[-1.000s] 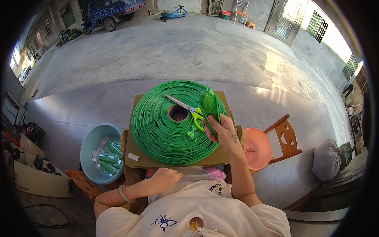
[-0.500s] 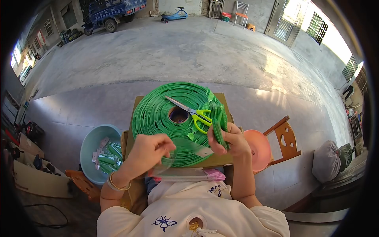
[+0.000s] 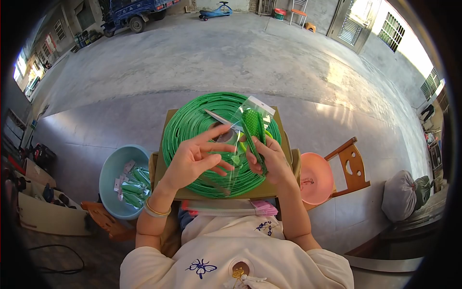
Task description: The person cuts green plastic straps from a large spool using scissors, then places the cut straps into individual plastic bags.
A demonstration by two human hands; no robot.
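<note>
My right hand is closed around a folded bundle of green dotted ribbon. A clear plastic bag with a white top strip overlaps the bundle, its sheer film hanging down between my hands. My left hand has its fingers spread, with the fingertips right at the left edge of the film. Beneath both hands lies a large coil of green ribbon on a cardboard box. Scissors with yellow-green handles rest on the coil, partly hidden by the bag and bundle.
At the left, a blue basin holds several bagged green bundles. To the right, a pink basin sits on a wooden chair. A stack of clear bags lies across my lap. Tied sacks stand far right.
The plastic bag has come up from low between my hands to overlap the ribbon bundle. My left hand has risen toward the right, and its fingers have spread.
</note>
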